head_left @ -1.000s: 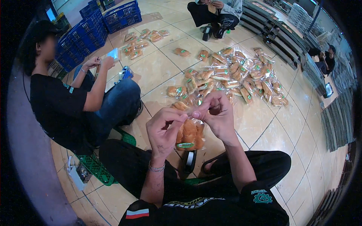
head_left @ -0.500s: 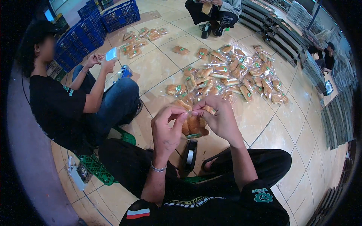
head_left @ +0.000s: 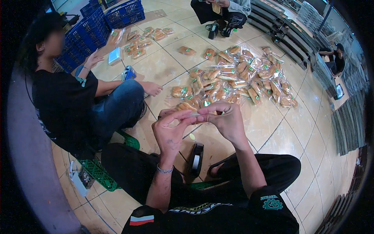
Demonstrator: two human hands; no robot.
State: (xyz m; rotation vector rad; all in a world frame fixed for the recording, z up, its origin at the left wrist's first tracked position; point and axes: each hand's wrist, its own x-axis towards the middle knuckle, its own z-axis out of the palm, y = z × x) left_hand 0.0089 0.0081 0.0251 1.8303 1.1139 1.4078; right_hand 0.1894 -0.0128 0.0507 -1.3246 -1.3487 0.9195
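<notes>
My left hand (head_left: pixel 170 128) and my right hand (head_left: pixel 228 124) meet above my crossed legs, thumbs and fingertips pinched together. Between them shows a thin, clear, whitish strip, like plastic film (head_left: pixel 193 114); whether it belongs to a bag is hidden by my fingers. Right behind my hands, wrapped bread rolls (head_left: pixel 186 106) lie at the near edge of a pile. On the floor below stands a black tape dispenser (head_left: pixel 196 160) with a pale roll. A small pale oval spot (head_left: pixel 192 137) shows just under my fingertips.
Bagged bread (head_left: pixel 237 74) is heaped ahead, with a smaller group (head_left: pixel 138 48) farther left. A co-worker (head_left: pixel 66 97) sits at left beside a blue-and-white pack (head_left: pixel 114 56). Blue crates (head_left: pixel 124 17) stand behind. Another person (head_left: pixel 222 15) squats at the far side; dark trays (head_left: pixel 284 35) are stacked right.
The bread that hung below my pinched fingers is out of sight; my hands turned flatter. The co-worker put down the blue-and-white pack and lowered a hand. A bread bag appeared by the crates.
</notes>
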